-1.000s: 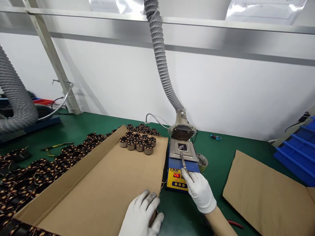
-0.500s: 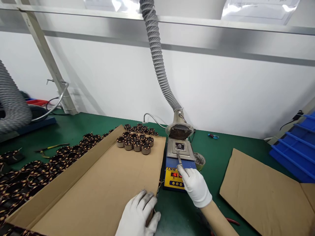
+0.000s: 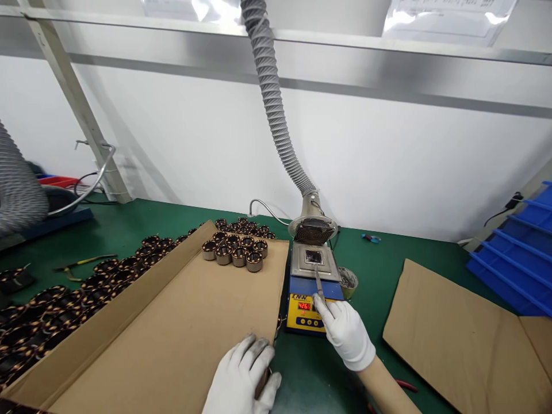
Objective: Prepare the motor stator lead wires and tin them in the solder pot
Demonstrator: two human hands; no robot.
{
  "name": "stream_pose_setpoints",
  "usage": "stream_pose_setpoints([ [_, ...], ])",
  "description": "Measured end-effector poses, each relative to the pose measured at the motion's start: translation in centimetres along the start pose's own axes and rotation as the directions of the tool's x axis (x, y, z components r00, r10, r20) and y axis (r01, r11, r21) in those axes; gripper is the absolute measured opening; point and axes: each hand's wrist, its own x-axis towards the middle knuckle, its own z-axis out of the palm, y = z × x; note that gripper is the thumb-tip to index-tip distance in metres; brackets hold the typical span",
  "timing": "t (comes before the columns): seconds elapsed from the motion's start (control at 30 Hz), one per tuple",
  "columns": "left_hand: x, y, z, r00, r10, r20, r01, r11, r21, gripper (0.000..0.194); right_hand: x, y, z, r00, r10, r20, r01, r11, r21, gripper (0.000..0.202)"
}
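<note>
My right hand (image 3: 345,332) grips a metal tool (image 3: 319,283) over the pot (image 3: 314,257) of the blue-and-yellow heater (image 3: 307,313), its display reading about 426; my left hand (image 3: 244,374) grasps a dark part (image 3: 261,384) by the cardboard tray (image 3: 172,328) holding coils (image 3: 239,257).

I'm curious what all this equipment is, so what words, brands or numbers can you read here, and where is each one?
"426" in red on the display of the blue-and-yellow device; a further character may follow.
"MW" above that display, after a letter I can't make out.
Button marks: too small to read.
Sheets up top: printed, but too small or washed out by glare.
</note>
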Motion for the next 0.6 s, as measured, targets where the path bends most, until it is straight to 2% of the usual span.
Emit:
stream_pose_setpoints([
  [0.1,-0.1,0.0,-0.1,1.000,0.017,0.005,-0.017,1.000,0.025,0.033,-0.8,1.0,-0.8,1.000,0.006,-0.009,-0.006,1.000,0.001,0.045],
  [0.13,-0.1,-0.1,-0.1,1.000,0.021,0.007,-0.021,0.999,0.029,0.032,-1.3,1.5,-1.0,0.998,0.059,-0.011,-0.059,0.997,0.047,0.044],
  [0.2,-0.1,-0.1,-0.3,0.999,0.029,0.020,-0.030,0.999,0.031,0.030,-2.7,2.5,-1.2,0.961,0.277,0.007,-0.271,0.936,0.224,0.036],
  [0.23,-0.2,-0.2,-0.3,0.999,0.030,0.022,-0.030,0.999,0.035,0.029,-3.4,3.1,-1.2,0.914,0.404,0.036,-0.394,0.863,0.318,0.031],
  [0.3,-0.2,-0.3,-0.3,0.998,0.048,0.028,-0.049,0.998,0.049,0.027,-4.7,4.3,-0.8,0.788,0.606,0.106,-0.586,0.686,0.432,0.026],
  [0.37,-0.2,-0.3,-0.1,0.997,0.073,0.035,-0.075,0.995,0.067,0.025,-5.6,5.3,-0.1,0.680,0.723,0.125,-0.693,0.576,0.434,0.029],
  [0.5,0.0,-0.2,0.1,0.997,0.075,0.017,-0.076,0.995,0.067,0.025,-6.0,7.0,1.6,0.398,0.905,0.150,-0.837,0.291,0.464,0.049],
  [0.53,0.0,-0.2,0.1,0.998,0.059,0.010,-0.060,0.997,0.058,0.026,-5.9,7.2,1.8,0.350,0.923,0.158,-0.848,0.241,0.471,0.053],
  [0.6,0.2,-0.1,0.0,0.999,0.034,-0.008,-0.034,0.999,0.043,0.027,-5.6,7.4,1.9,0.301,0.940,0.159,-0.857,0.193,0.479,0.055],
])
